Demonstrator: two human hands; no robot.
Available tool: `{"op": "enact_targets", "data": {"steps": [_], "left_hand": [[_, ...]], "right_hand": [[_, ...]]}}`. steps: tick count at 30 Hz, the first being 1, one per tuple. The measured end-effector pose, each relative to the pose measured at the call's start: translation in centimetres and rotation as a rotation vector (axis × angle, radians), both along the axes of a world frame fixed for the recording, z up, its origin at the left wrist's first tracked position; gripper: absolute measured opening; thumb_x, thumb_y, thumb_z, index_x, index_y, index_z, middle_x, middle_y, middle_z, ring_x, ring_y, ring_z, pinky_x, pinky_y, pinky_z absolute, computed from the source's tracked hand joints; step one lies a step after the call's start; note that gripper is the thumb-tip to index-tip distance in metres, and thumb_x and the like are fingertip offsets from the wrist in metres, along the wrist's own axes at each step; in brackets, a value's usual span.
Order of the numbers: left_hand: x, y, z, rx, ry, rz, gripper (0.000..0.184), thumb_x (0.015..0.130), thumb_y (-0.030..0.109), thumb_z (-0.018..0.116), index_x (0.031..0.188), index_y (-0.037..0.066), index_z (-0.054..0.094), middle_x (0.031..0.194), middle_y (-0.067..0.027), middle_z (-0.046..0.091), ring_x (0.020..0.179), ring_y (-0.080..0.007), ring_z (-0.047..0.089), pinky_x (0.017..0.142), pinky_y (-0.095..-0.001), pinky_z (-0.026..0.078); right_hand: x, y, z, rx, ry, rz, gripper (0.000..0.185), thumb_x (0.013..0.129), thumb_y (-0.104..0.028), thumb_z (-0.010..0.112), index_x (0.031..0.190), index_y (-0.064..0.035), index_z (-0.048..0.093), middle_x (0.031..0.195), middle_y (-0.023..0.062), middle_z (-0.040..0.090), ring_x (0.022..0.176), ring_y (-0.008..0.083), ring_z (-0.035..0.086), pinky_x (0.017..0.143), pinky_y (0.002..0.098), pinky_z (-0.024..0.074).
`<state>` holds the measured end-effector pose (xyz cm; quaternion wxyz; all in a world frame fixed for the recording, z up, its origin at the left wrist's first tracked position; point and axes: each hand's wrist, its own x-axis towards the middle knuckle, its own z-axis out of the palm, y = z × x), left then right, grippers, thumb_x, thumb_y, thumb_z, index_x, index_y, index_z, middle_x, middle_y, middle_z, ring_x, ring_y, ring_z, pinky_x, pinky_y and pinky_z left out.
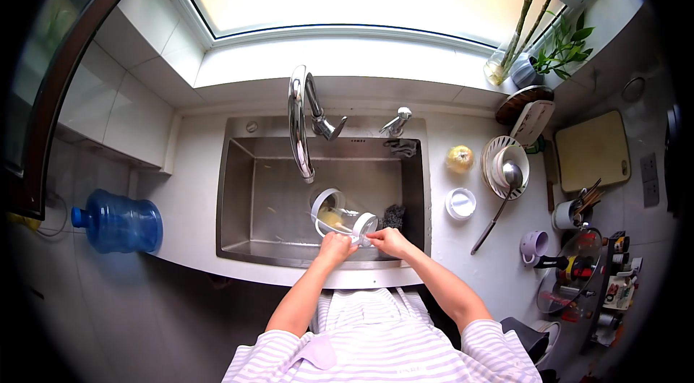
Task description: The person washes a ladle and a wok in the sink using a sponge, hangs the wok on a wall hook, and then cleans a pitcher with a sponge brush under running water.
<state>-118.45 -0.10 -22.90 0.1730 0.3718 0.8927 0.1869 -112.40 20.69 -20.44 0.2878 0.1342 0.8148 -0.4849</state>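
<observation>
Over the front edge of the sink, my left hand and my right hand meet with fingers closed. Between them shows a small clear, whitish piece, which looks like thin plastic; its kind is too small to tell. Just beyond my fingers, a clear jar with a white rim lies tilted in the sink. Left of it is a round white-rimmed container with something yellowish in it. A dark scrubber lies right of the jar.
A chrome faucet arches over the sink. On the right counter are a wrapped yellow ball-shaped item, a white round lid or tub, stacked bowls and a ladle. A blue water jug stands at the left.
</observation>
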Motion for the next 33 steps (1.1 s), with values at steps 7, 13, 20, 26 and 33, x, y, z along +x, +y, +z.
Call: {"op": "enact_targets", "data": {"steps": [7, 13, 20, 26, 33], "left_hand": [[-0.3, 0.2, 0.9, -0.054, -0.037, 0.036, 0.031, 0.077, 0.038, 0.07, 0.076, 0.006, 0.07, 0.074, -0.0127, 0.069, 0.075, -0.0275, 0.067, 0.074, -0.04, 0.05], [-0.3, 0.3, 1.1, -0.058, -0.05, -0.048, 0.029, 0.077, 0.035, 0.071, 0.074, 0.006, 0.07, 0.073, -0.014, 0.068, 0.075, -0.0293, 0.067, 0.073, -0.0402, 0.05], [-0.6, 0.0, 1.0, -0.012, 0.04, -0.111, 0.028, 0.076, 0.035, 0.071, 0.072, 0.007, 0.07, 0.07, -0.0129, 0.068, 0.072, -0.0277, 0.067, 0.071, -0.0399, 0.051], [-0.3, -0.2, 0.8, -0.023, 0.017, -0.034, 0.029, 0.076, 0.036, 0.071, 0.073, 0.007, 0.07, 0.07, -0.0127, 0.068, 0.071, -0.0273, 0.067, 0.069, -0.0397, 0.051], [-0.1, 0.1, 0.5, -0.012, 0.015, 0.022, 0.029, 0.078, 0.036, 0.069, 0.073, 0.007, 0.07, 0.069, -0.0122, 0.068, 0.071, -0.0272, 0.067, 0.071, -0.0396, 0.05]], "right_hand": [[1.7, -0.6, -1.4, 0.29, 0.316, -0.225, 0.028, 0.091, -0.021, 0.062, 0.117, -0.0101, 0.067, 0.067, 0.0013, 0.061, 0.061, 0.0061, 0.054, 0.059, 0.0224, 0.0464], [-1.1, 0.8, 3.6, -0.171, -0.105, -0.15, 0.029, 0.091, -0.021, 0.061, 0.118, -0.0104, 0.066, 0.07, 0.0021, 0.064, 0.061, 0.0062, 0.056, 0.055, 0.0233, 0.0458], [1.2, 0.0, 0.9, -0.02, -0.153, -0.216, 0.026, 0.094, -0.02, 0.056, 0.116, -0.0116, 0.068, 0.07, 0.0026, 0.063, 0.057, 0.008, 0.055, 0.052, 0.0249, 0.046], [0.4, 5.1, 5.8, -0.372, -0.5, -0.152, 0.032, 0.096, -0.02, 0.053, 0.127, -0.0152, 0.06, 0.064, 0.0004, 0.051, 0.046, 0.0062, 0.037, 0.039, 0.0227, 0.0295], [2.6, 3.6, 7.9, 0.889, 0.755, 0.387, 0.043, 0.079, -0.011, 0.058, 0.122, -0.0148, 0.06, 0.084, 0.0055, 0.051, 0.076, 0.0222, 0.057, 0.056, 0.0343, 0.051]]}}
